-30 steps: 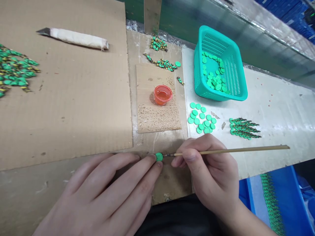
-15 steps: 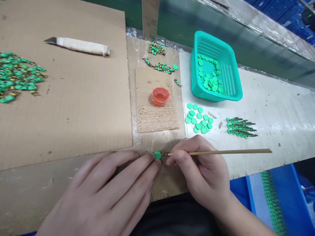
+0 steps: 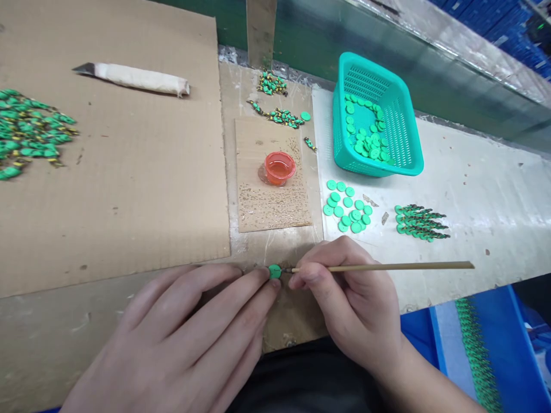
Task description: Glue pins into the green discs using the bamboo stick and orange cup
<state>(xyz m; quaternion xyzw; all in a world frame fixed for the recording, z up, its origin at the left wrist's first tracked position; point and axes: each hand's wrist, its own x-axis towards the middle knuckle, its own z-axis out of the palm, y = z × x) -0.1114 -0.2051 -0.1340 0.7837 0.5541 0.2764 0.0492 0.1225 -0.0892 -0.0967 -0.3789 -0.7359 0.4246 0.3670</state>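
Note:
My left hand (image 3: 193, 321) is closed at the fingertips on a small green disc (image 3: 274, 271) at the table's front edge. The disc looks like a button, with a short dark piece sticking out to its right. A thin wooden stick (image 3: 400, 266) is pinched in my right hand (image 3: 344, 292), its long end pointing right. The stick's left tip meets the dark piece beside the disc. Above the hands, a small red cup (image 3: 279, 168) of liquid stands on a spotted cardboard piece (image 3: 275, 212).
A teal basket (image 3: 411, 137) holds green discs. Loose green discs (image 3: 348, 202) lie below it, and rows of green-and-dark pieces (image 3: 422, 223) lie to the right. At left, a cloth-wrapped knife (image 3: 138, 78) and a green pile (image 3: 30, 132) rest on cardboard (image 3: 163, 189). Blue trays (image 3: 499, 338) sit lower right.
The whole view has shifted very slightly. Both hands, the disc and the stick keep the same places relative to one another.

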